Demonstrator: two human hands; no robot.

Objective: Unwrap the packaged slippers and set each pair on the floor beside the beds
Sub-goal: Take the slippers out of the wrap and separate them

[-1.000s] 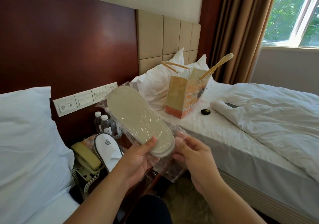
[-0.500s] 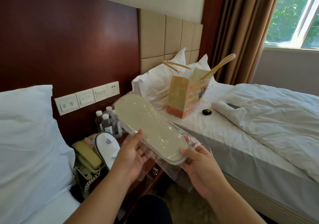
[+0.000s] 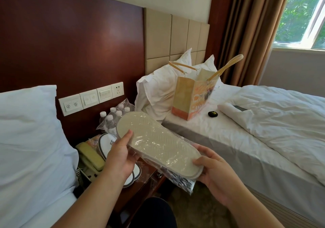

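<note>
A pair of beige-soled slippers in clear plastic wrap (image 3: 158, 143) is held flat, sole up, between the two beds. My left hand (image 3: 121, 155) grips the toe end, thumb on the sole. My right hand (image 3: 212, 171) holds the heel end from below, and loose wrap hangs under it. A second white pair of slippers (image 3: 107, 145) lies on the nightstand (image 3: 140, 185) behind my left hand, partly hidden.
Water bottles (image 3: 112, 117) and a beige phone (image 3: 89, 157) crowd the nightstand. The right bed (image 3: 263, 148) carries a paper bag (image 3: 193, 97), a small black object (image 3: 212, 114) and a folded duvet. The left bed's pillow (image 3: 26, 131) is close. Carpet (image 3: 193, 208) shows below.
The wrapped pair has tilted from steeply raised to nearly flat and shifted right. My left hand moved up to the toe end and my right hand slid under the heel.
</note>
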